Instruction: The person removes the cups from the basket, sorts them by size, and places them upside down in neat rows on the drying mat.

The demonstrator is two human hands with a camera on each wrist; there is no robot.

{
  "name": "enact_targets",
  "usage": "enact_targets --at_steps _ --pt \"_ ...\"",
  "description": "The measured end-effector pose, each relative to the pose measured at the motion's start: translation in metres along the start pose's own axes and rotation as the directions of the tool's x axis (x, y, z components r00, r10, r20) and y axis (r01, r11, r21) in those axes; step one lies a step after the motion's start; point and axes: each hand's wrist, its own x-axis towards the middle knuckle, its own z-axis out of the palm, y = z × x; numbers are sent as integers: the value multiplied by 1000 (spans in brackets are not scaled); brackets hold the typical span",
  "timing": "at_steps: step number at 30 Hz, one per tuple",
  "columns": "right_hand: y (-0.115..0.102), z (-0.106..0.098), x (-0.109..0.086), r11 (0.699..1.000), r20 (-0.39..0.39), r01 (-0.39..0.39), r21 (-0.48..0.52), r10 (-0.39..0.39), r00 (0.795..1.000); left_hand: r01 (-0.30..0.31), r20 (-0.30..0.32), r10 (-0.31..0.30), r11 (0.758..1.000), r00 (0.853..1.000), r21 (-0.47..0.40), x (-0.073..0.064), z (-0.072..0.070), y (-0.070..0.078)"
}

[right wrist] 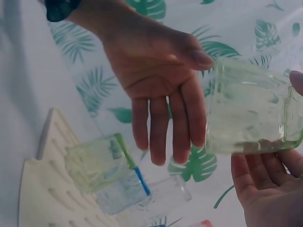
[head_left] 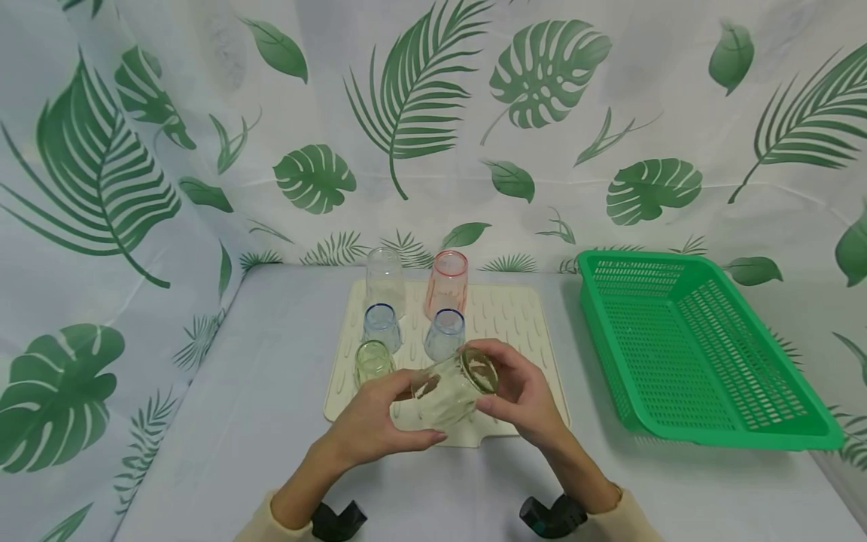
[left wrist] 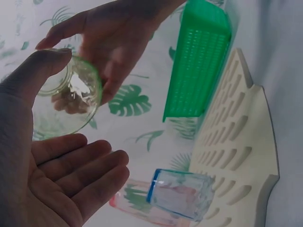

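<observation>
A pale green drinking glass is tilted on its side above the drying mat, its green rim toward the right. My right hand grips it at the rim end, thumb on the near side and fingers on the far side. At the base end is my left hand, its fingers straight and spread from the thumb. In the right wrist view the left hand shows its thumb tip at the end of the glass, its four fingers extended beside it. The right fingers lie along the glass's rim end.
On the cream drying mat several glasses stand upside down: a clear one, a pink one, two blue ones including the left, and a green one. A green plastic basket sits to the right. A leaf-patterned curtain hangs behind.
</observation>
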Motion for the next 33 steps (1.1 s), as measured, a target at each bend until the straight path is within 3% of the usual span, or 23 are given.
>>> enact_targets --at_steps 5,11,15,24,33 --pt "-1 0 5 1000 -32 13 -27 -14 999 9 -31 -8 999 999 41 -2 -4 -3" --pt "3 -3 6 993 -59 63 -101 -69 996 64 -139 -39 982 990 180 -9 -15 -7" --pt "7 -4 6 988 -79 67 -137 -78 994 104 -203 -58 969 977 226 -15 -23 -13" --pt "22 -7 5 964 -159 -38 -263 -4 987 225 -297 -144 939 944 258 -37 -41 -34" --pt "28 -1 6 922 -203 -139 -361 68 977 380 -295 -304 892 906 246 -59 -45 -52"
